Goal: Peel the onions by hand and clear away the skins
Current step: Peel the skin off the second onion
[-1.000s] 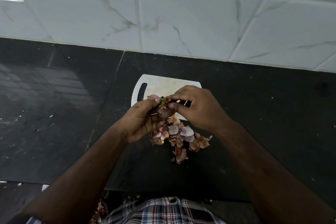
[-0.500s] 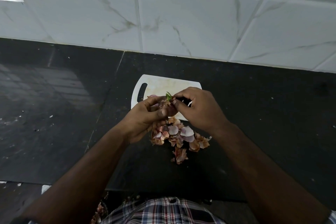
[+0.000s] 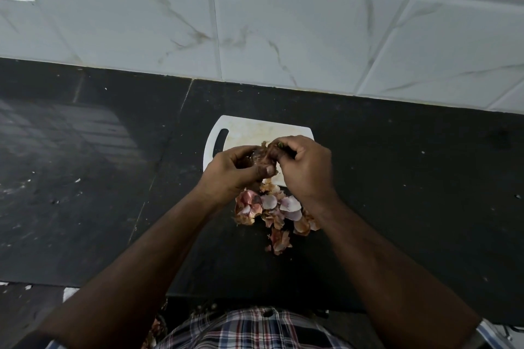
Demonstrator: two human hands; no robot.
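A small brownish-pink onion (image 3: 262, 156) sits between my two hands, held above the near edge of a white cutting board (image 3: 249, 130). My left hand (image 3: 232, 173) cups it from the left with the thumb pressed on its underside. My right hand (image 3: 306, 167) pinches its top, where a bit of green shoot shows. Most of the onion is hidden by fingers. A heap of pink and brown onion skins (image 3: 272, 212) lies on the black counter just below my hands.
The black stone counter (image 3: 99, 178) stretches left and right, speckled with small white bits. A white marble-tiled wall (image 3: 283, 22) rises behind the board. My checked shirt (image 3: 249, 329) shows at the counter's near edge, with skin scraps (image 3: 154, 326) beside it.
Both hands have turned the onion slightly; the right fingers shifted over its top and now cover most of the green shoot. The skin heap looks unchanged.
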